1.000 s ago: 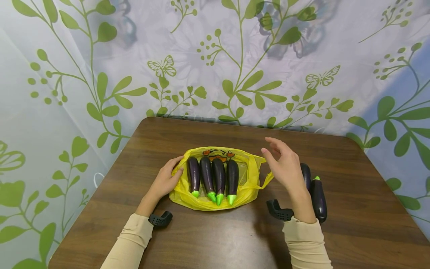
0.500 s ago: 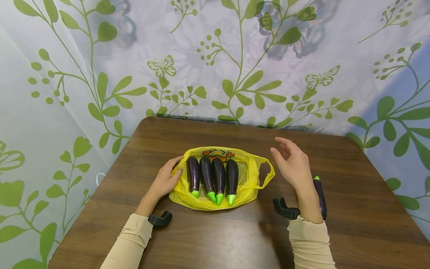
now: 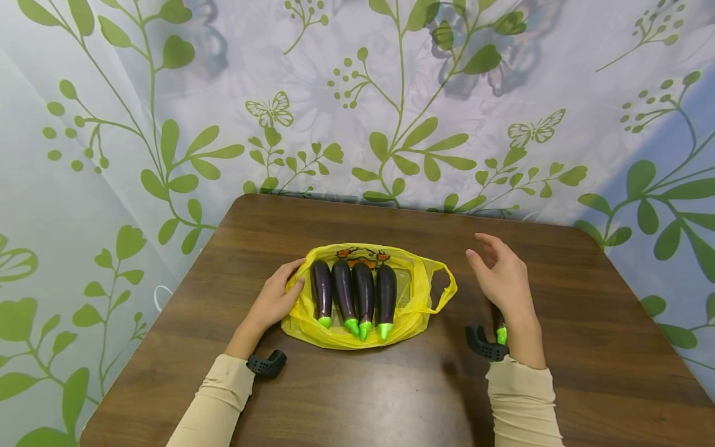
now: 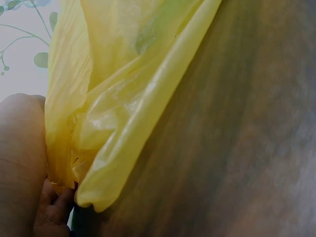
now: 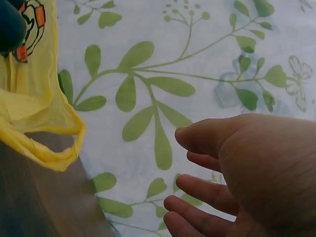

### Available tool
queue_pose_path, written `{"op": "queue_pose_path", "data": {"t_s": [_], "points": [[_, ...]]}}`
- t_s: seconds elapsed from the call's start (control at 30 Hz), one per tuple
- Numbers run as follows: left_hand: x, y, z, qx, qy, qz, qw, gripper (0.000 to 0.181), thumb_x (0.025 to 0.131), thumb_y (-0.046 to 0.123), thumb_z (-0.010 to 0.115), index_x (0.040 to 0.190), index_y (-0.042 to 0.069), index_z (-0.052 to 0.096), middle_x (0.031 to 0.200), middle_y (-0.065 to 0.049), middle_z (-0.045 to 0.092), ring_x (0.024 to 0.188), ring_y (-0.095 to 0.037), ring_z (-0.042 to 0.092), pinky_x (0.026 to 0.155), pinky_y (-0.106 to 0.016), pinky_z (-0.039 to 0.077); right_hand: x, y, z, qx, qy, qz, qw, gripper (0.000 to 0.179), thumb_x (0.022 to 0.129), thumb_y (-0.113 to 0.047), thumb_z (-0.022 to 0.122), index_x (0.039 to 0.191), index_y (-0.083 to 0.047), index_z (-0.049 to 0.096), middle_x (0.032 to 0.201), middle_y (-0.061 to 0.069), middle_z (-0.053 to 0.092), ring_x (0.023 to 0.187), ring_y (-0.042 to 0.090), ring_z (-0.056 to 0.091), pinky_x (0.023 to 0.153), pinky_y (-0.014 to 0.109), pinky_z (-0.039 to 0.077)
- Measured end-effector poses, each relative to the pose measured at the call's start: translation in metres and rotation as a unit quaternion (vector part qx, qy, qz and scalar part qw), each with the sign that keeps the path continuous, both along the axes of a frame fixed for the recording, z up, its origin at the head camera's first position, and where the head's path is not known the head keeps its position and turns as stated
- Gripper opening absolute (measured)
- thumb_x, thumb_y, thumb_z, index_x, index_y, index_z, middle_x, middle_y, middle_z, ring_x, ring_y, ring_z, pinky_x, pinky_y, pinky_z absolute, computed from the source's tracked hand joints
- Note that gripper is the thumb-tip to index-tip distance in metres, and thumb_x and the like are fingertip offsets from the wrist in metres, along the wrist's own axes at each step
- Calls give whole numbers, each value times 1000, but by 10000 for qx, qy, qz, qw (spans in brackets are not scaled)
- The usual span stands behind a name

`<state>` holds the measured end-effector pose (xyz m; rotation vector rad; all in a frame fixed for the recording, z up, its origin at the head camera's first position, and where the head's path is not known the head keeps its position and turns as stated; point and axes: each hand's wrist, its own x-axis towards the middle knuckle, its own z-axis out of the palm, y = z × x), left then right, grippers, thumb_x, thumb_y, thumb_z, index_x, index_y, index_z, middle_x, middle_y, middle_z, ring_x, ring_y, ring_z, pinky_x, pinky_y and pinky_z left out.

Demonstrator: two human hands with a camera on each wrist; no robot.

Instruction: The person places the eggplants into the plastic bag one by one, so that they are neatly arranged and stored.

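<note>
A yellow plastic bag (image 3: 419, 318) lies spread on the table with its mouth facing up. Several eggplants (image 3: 365, 298) lie side by side inside, green stem ends toward the person. My left hand (image 3: 276, 295) holds the bag's left rim, thumb over the inner edge, fingers mostly hidden behind the plastic. To the right of the bag's looped handle (image 3: 451, 293), my right hand (image 3: 505, 276) hovers with loosely bent fingers and nothing in it. In the right wrist view its fingers (image 5: 207, 192) are spread apart from the thumb. Another eggplant (image 3: 498, 320) shows partly under the right wrist.
The brown wooden table (image 3: 368, 397) has rounded far corners and meets a curtain (image 3: 335, 124) printed with green leaves. Black wrist mounts (image 3: 267, 364) sit on both wrists. The right forearm covers part of the table's right side.
My right hand has moved right, away from the bag's handle, and its forearm now hides most of the eggplants on that side. The left hand and the bagged eggplants have stayed in place.
</note>
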<state>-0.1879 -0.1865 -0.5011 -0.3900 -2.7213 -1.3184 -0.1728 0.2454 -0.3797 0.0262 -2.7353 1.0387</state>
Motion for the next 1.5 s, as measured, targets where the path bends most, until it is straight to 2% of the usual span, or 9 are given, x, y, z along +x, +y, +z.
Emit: {"op": "queue_pose_path", "data": {"t_s": [0.57, 0.83, 1.17, 1.5], "points": [[0, 0, -1, 13, -66, 9, 10000, 49, 107, 21, 53, 153, 9, 47, 152, -17, 50, 140, -36, 49, 115, -56, 41, -7, 29, -22, 336, -719, -526, 9955, 61, 106, -36, 54, 156, -3, 40, 152, 34, 44, 138, 54, 42, 106, 72, 37], [0, 1, -1, 7, 6, 8, 10000, 49, 106, 20, 54, 153, 8, 47, 151, -18, 51, 139, -37, 50, 114, -56, 42, -11, 40, -36, 450, -1208, -648, 9895, 66, 106, -34, 54, 158, 1, 33, 157, 38, 32, 141, 61, 30, 110, 75, 29], [0, 1, 1, 63, -69, 16, 10000, 49, 106, 20, 54, 153, 9, 47, 152, -17, 50, 140, -35, 49, 116, -55, 41, -13, 44, -47, 454, -1533, -820, 9837, 68, 105, -31, 54, 160, 1, 29, 158, 38, 30, 141, 61, 30, 111, 74, 30], [0, 0, 0, 59, -83, 5, 9999, 49, 106, 20, 53, 154, 9, 47, 152, -17, 50, 139, -36, 50, 115, -55, 41, -15, 51, -55, 570, -1768, -782, 9795, 65, 104, -23, 53, 159, 2, 29, 154, 41, 33, 135, 64, 33, 109, 74, 32]]}}
